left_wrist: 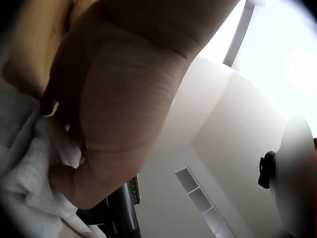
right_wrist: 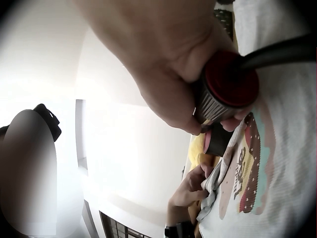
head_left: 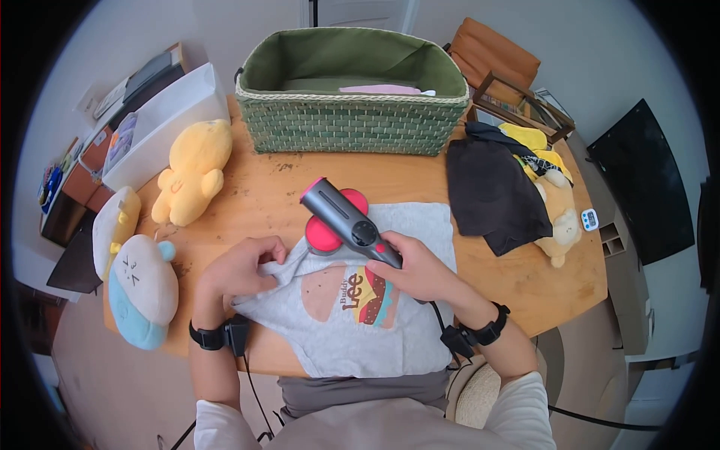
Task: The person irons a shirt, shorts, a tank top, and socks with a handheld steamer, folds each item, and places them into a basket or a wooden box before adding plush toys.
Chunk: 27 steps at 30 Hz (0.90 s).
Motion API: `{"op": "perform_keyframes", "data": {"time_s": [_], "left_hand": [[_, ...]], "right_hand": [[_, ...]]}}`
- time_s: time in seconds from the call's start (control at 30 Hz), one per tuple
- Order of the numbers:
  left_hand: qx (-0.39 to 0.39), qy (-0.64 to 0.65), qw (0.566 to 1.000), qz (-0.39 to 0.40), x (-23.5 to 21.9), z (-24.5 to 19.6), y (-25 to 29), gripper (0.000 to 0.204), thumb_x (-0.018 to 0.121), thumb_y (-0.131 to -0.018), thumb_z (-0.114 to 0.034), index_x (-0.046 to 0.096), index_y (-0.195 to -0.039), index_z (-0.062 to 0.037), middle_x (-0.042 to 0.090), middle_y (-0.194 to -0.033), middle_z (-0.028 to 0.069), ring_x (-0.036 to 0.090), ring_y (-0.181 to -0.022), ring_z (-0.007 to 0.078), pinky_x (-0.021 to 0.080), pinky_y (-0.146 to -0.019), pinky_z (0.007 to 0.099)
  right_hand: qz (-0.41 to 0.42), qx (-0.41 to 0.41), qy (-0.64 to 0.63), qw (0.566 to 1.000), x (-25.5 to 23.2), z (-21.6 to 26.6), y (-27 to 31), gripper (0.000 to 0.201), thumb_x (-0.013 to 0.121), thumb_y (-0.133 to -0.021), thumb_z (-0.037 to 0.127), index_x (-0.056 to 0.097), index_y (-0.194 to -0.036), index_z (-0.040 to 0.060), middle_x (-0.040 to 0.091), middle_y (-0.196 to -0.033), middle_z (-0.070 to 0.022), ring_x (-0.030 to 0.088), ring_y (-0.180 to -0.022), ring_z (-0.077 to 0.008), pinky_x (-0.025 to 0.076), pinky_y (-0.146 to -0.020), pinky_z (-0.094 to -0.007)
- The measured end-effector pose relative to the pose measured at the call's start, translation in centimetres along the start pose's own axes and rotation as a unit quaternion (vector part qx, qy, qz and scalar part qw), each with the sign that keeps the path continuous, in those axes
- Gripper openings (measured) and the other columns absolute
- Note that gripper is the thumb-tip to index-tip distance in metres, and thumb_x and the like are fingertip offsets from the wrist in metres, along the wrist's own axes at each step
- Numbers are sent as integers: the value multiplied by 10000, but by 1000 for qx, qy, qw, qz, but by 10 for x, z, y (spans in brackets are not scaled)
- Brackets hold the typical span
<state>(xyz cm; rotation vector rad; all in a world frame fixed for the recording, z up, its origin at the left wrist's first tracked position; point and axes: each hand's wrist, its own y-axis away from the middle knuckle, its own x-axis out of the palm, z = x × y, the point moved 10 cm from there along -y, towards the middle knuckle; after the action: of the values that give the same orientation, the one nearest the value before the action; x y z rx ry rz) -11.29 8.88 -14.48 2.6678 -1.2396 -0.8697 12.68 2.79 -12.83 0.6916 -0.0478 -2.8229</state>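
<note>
The right grip [head_left: 416, 264], a bare hand, is curled round the handle of a dark grey, tube-shaped corded appliance with red trim [head_left: 341, 217]; the left grip [head_left: 238, 271] pinches a fold at the left edge of a light grey cloth shirt with a printed burger picture [head_left: 367, 296]. The shirt lies spread at the middle of the near edge of the light brown wooden counter [head_left: 405, 176], and the appliance is slanted over the far-left part of this shirt, its front end reaching past the cloth. Two red round parts [head_left: 324, 237] show at both sides of the tube; I cannot tell if they belong to it. In my judgement the step in hand is preparing this part of the shirt for the appliance, and the next move calls for the left grip to pull the fold flat, and the right one to guide the tube evenly, fingers clear of its front. Farther out, a yellow plush toy [head_left: 191, 176] sits toward the far-left corner, a green woven basket [head_left: 352, 124] stands along the far edge, and black folded clothing [head_left: 495, 187] lies near the right edge.
</note>
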Motion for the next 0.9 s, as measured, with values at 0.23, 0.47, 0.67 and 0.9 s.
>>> {"op": "perform_keyframes", "data": {"time_s": [0.23,0.47,0.67,0.9], "left_hand": [[17,0,994,-106,-35,21,1,226,613,-725,-6,569,-943,-47,539,-808,-21,482,-727,103,432,-637,283],[10,15,997,-70,-33,20,-2,241,589,-768,-12,572,-1007,-39,556,-882,-5,509,-807,107,462,-723,272],[-4,46,998,-36,-34,33,-7,242,557,-811,-11,553,-1048,-63,495,-855,-40,462,-762,73,416,-663,242],[-50,95,994,-35,-34,33,-7,229,517,-832,2,531,-1046,-80,442,-840,-61,396,-721,40,341,-600,212]], "right_hand": [[15,108,-57,992,-36,-15,23,391,719,-933,256,615,-1185,-24,577,-717,-6,551,-557,-79,449,-508,-259],[-57,123,-125,983,-85,-49,59,346,723,-939,195,605,-1184,-18,572,-760,19,533,-534,-57,421,-487,-238],[-73,128,-115,982,-96,-47,66,306,733,-933,186,613,-1139,-5,561,-749,28,528,-518,-45,402,-466,-226],[-88,145,-68,983,-118,-60,88,288,729,-930,173,613,-1118,-12,537,-702,30,522,-494,-40,391,-452,-220]]}}
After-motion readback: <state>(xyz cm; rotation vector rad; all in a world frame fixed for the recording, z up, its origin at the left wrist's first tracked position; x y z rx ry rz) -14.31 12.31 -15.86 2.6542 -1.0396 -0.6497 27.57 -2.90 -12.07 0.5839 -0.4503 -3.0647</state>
